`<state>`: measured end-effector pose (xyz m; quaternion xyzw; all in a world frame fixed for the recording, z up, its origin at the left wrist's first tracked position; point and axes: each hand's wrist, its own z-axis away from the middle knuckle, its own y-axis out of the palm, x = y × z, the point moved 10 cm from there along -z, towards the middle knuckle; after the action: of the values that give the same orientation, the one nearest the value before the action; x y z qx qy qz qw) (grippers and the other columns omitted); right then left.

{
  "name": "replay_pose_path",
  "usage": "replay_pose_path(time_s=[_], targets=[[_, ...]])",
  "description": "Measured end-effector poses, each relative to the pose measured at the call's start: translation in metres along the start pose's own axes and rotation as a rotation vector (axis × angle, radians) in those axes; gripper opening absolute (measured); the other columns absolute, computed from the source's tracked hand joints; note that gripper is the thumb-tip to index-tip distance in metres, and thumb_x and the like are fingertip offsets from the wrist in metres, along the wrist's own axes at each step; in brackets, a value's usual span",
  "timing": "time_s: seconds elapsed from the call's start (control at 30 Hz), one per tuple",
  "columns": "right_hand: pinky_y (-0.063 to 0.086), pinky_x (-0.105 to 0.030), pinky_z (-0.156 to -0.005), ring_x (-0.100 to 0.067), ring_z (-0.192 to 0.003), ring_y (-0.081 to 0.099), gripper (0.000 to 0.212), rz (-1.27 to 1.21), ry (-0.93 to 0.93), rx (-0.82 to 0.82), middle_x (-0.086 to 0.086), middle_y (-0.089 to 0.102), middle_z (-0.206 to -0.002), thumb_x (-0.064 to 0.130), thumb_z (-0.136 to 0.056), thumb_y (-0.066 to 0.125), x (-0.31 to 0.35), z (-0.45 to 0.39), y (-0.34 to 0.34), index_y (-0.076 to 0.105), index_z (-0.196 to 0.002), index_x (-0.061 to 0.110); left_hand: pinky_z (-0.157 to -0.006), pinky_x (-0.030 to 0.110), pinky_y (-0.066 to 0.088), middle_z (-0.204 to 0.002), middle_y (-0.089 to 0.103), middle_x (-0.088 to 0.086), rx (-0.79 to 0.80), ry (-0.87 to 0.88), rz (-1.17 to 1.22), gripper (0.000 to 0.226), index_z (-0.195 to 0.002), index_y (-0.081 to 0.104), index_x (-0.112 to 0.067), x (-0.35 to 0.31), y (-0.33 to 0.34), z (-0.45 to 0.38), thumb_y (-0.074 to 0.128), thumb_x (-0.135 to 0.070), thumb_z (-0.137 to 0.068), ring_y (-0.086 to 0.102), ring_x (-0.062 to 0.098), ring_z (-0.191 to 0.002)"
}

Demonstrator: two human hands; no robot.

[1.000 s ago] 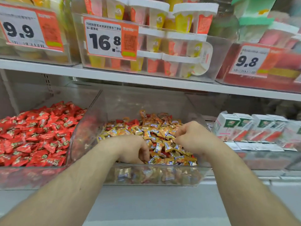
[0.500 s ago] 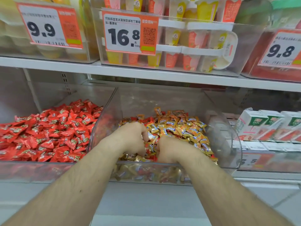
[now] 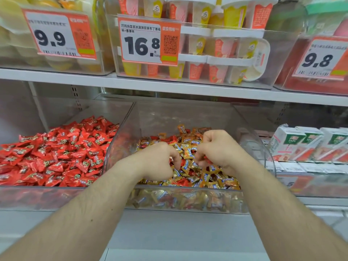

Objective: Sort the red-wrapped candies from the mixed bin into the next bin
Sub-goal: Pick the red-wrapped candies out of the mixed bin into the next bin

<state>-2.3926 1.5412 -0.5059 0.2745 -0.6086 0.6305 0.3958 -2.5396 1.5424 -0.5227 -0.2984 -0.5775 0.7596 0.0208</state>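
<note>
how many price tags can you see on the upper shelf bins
3. The 9.9 tag is on the left bin, the 16.8 tag on the middle bin, and the 9.8 tag on the right bin, cut off by the frame edge.

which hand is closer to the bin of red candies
Left. The left hand digs in the mixed bin near the wall shared with the red candy bin; the right hand works farther right.

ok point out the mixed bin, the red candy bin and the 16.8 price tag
mixed bin [image 3: 188,201]: head view, clear front wall
red candy bin [image 3: 37,198]: head view, clear front wall
16.8 price tag [image 3: 141,46]: head view, on the printed digits
</note>
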Motion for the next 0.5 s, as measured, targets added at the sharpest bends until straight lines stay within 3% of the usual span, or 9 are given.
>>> replay_pose_path(time_s=[0.07, 0.17, 0.23, 0.33, 0.43, 0.5], targets=[[0.047, -0.029, -0.056, -0.022, -0.055, 0.061, 0.019, 0.223, -0.041, 0.108, -0.007, 0.063, -0.061, -0.003, -0.081, 0.049, 0.001, 0.001, 0.017, 0.054, -0.073, 0.013, -0.079, 0.033, 0.055, -0.095, 0.045, -0.011, 0.044, 0.012, -0.099, 0.022, -0.095, 0.073, -0.027, -0.006, 0.013, -0.007, 0.066, -0.015, -0.078, 0.059, 0.015, -0.087], [0.044, -0.022, -0.054, -0.016, -0.061, 0.056, 0.024, 0.517, -0.062, 0.257, 0.001, 0.061, -0.068, 0.005, -0.088, 0.048, -0.004, 0.003, 0.042, 0.066, -0.088, 0.02, -0.086, 0.037, 0.054, -0.11, 0.045, -0.004, 0.128, -0.017, -0.262, 0.02, -0.099, 0.072, -0.03, -0.003, 0.033, -0.015, 0.072, -0.033, -0.08, 0.059, 0.018, -0.093], [0.043, -0.02, -0.053, -0.014, -0.067, 0.057, 0.021, 0.638, -0.093, 0.327, 0.003, 0.063, -0.077, 0.007, -0.087, 0.055, -0.005, 0.003, 0.058, 0.069, -0.088, 0.023, -0.086, 0.037, 0.052, -0.115, 0.045, -0.001, 0.153, -0.051, -0.336, 0.012, -0.092, 0.066, -0.03, 0.005, 0.036, -0.017, 0.068, -0.022, -0.083, 0.058, 0.022, -0.096], [0.053, -0.027, -0.067, -0.019, -0.087, 0.063, 0.023, 0.735, -0.171, 0.378, 0.001, 0.068, -0.097, 0.007, -0.086, 0.061, -0.001, 0.005, 0.078, 0.073, -0.101, 0.02, -0.074, 0.032, 0.048, -0.105, 0.044, -0.003, 0.063, -0.131, -0.382, 0.028, -0.073, 0.049, -0.03, 0.023, 0.02, -0.015, 0.064, -0.008, -0.081, 0.054, 0.021, -0.09], [0.055, -0.033, -0.085, -0.019, -0.101, 0.064, 0.032, 0.734, -0.243, 0.457, 0.001, 0.069, -0.112, 0.002, -0.085, 0.061, 0.002, 0.01, 0.097, 0.073, -0.111, 0.016, -0.074, 0.037, 0.05, -0.111, 0.049, 0.002, -0.098, -0.221, -0.39, 0.028, -0.078, 0.047, -0.027, 0.038, -0.006, -0.006, 0.059, -0.002, -0.081, 0.059, 0.025, -0.094], [0.054, -0.031, -0.087, -0.019, -0.105, 0.063, 0.034, 0.761, -0.267, 0.504, 0.002, 0.068, -0.116, -0.002, -0.084, 0.059, 0.001, 0.011, 0.105, 0.073, -0.11, 0.015, -0.07, 0.036, 0.048, -0.11, 0.049, 0.003, -0.183, -0.216, -0.391, 0.028, -0.077, 0.049, -0.026, 0.041, -0.019, -0.003, 0.056, 0.001, -0.081, 0.059, 0.026, -0.094]])
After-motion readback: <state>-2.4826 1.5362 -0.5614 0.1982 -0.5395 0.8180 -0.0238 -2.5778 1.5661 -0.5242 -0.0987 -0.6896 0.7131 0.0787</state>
